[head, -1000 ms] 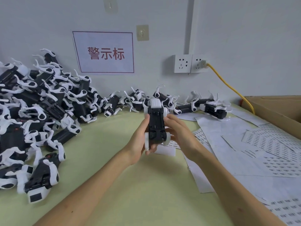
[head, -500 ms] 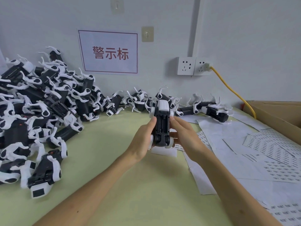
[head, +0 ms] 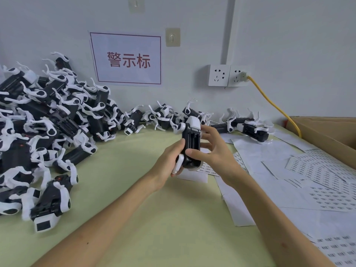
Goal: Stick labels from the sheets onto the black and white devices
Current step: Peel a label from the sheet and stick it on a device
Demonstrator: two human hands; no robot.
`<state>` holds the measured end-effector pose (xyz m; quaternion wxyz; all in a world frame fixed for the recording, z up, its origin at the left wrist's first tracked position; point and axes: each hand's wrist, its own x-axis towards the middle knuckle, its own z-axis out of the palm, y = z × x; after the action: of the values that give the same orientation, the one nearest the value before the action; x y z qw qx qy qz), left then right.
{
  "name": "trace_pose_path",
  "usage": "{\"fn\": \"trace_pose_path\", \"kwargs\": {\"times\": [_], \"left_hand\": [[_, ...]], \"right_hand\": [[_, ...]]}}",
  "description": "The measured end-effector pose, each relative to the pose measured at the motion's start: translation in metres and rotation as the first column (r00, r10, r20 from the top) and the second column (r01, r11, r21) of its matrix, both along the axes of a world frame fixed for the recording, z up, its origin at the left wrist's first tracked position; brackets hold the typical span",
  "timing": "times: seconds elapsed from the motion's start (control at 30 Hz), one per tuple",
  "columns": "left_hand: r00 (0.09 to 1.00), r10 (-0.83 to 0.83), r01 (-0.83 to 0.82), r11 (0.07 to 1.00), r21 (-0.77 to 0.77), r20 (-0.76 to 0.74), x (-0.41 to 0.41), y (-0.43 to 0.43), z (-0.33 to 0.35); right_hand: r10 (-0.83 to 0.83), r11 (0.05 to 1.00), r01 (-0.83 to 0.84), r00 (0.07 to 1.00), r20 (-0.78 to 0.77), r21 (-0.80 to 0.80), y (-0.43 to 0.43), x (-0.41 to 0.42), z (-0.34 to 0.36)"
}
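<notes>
A black and white device (head: 190, 140) is held upright above the middle of the table, its black underside with an open battery bay facing me. My left hand (head: 169, 160) grips its lower left side, thumb on the black body. My right hand (head: 213, 151) holds the right side, thumb pressing the lower front and fingers spread behind it. Label sheets (head: 316, 170) with rows of small printed stickers lie on the right of the table.
A big pile of black and white devices (head: 44, 132) fills the left side, and a row of them (head: 248, 128) runs along the wall. A cardboard box (head: 327, 132) stands at the right edge. A yellow cable (head: 273, 106) runs from the wall socket (head: 229, 75). Green table top (head: 134, 199).
The view has shifted slightly. The device has tilted and turned a little in both hands, and my right thumb has slid onto its lower front.
</notes>
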<state>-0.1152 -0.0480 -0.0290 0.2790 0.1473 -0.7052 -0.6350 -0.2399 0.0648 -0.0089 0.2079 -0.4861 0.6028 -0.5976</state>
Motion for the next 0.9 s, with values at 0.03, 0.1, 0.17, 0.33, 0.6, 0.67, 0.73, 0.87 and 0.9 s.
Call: {"fn": "trace_pose_path", "kwargs": {"times": [0.03,0.1,0.17,0.33,0.6,0.67,0.73,0.87,0.9], "left_hand": [[1.0,-0.006,0.006,1.0,-0.028,0.004,0.0,0.001,0.0],[0.999,-0.015,0.019,0.993,-0.114,0.034,0.0,0.004,-0.001],[0.997,-0.018,0.03,0.985,-0.172,0.073,0.0,0.009,-0.002],[0.994,-0.075,0.085,0.986,-0.146,0.075,-0.001,0.014,-0.001],[0.996,-0.069,0.067,0.997,0.024,0.053,0.0,0.011,0.002],[0.995,-0.086,0.081,0.993,0.087,0.05,0.0,0.012,0.003],[0.994,-0.111,0.109,0.976,0.188,0.0,0.0,0.013,0.005],[0.989,-0.125,0.144,0.927,0.347,-0.077,0.001,0.008,0.01],[0.989,-0.126,0.145,0.919,0.367,-0.075,0.002,0.007,0.01]], "right_hand": [[-0.015,1.0,0.015,1.0,0.026,-0.004,0.0,-0.001,0.0],[-0.055,0.998,0.057,0.994,0.089,-0.017,0.0,-0.002,0.001],[-0.083,0.996,0.086,0.991,0.105,-0.025,0.0,-0.004,0.002],[-0.104,0.992,0.114,0.98,0.169,-0.055,0.002,-0.004,0.005],[-0.032,0.998,0.043,0.965,0.262,-0.035,0.004,-0.008,0.006],[0.003,0.999,0.01,0.956,0.292,-0.041,0.004,-0.011,0.006],[0.019,0.999,-0.01,0.964,0.265,-0.036,0.004,-0.013,0.006],[0.113,0.994,-0.113,0.975,0.189,-0.012,0.003,-0.011,0.004],[0.125,0.992,-0.125,0.976,0.178,-0.009,0.002,-0.01,0.004]]}}
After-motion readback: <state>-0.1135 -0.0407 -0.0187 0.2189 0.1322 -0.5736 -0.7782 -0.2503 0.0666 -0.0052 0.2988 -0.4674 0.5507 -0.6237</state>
